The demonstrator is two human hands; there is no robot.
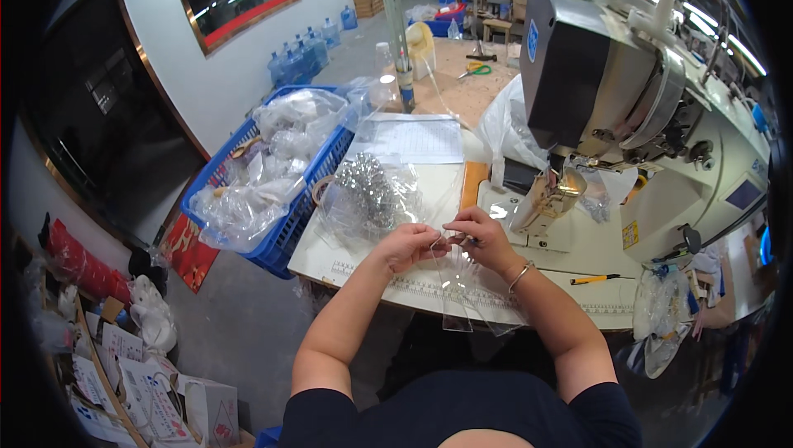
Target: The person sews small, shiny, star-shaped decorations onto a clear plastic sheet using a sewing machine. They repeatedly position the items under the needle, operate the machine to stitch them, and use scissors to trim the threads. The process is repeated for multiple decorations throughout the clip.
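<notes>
My left hand (pixel 410 247) and my right hand (pixel 483 239) meet over the front of the sewing table, fingers pinched together. Between them they hold a clear plastic piece (pixel 458 303), whose flat, see-through lower end hangs over the table's front edge. Something small and dark shows at the fingertips, too small to name. Just beyond my left hand lies a heap of shiny silver pieces (pixel 369 189) on clear plastic sheeting. To the right of my hands stands the sewing machine (pixel 570 76), its metal presser area (pixel 541 208) close to my right hand without touching it.
A blue basket (pixel 285 237) full of clear plastic bags stands left of the table. Ruler markings (pixel 413 285) run along the table's front edge. A yellow cutter knife (pixel 595 279) lies at the right, papers (pixel 417 136) at the back. Green-handled scissors (pixel 475 71) rest farther off.
</notes>
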